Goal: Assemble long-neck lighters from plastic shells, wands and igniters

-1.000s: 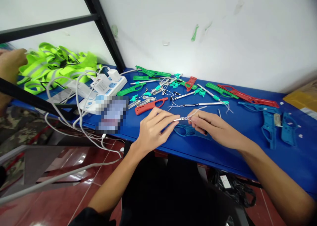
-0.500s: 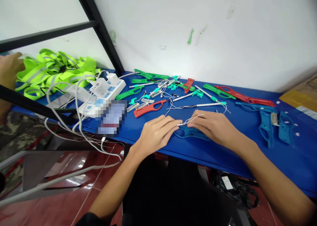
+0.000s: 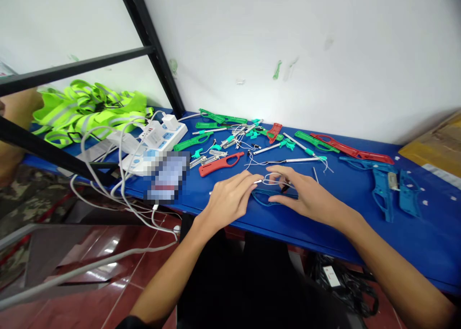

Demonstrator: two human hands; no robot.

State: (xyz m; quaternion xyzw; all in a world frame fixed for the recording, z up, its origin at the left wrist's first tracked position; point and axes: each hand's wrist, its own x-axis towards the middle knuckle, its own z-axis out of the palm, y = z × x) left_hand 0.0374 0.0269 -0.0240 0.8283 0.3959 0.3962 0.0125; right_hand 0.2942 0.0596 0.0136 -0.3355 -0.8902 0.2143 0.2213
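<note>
My left hand (image 3: 230,194) is closed on a slim metal lighter tube (image 3: 258,181), whose tip and thin white wires (image 3: 275,177) stick out past the fingertips. To the right, my right hand (image 3: 302,189) has thumb and forefinger spread apart around the wires. A small black piece (image 3: 285,187) shows between them; whether the hand touches it I cannot tell. Beneath both hands lies a blue plastic lighter shell half (image 3: 262,198), partly covered by the fingers.
Behind my hands lie a red lighter shell (image 3: 220,164), green shell halves (image 3: 194,140), metal tubes (image 3: 300,160) and clear fuel tanks (image 3: 203,160). More blue shell parts (image 3: 383,194) lie right. Left are a phone (image 3: 167,177), a power strip (image 3: 173,139) and another person's arm (image 3: 21,113).
My right thumb and forefinger have parted from their pinch by the wires, uncovering the black piece. My left hand keeps its grip on the tube. The camera view has shifted slightly.
</note>
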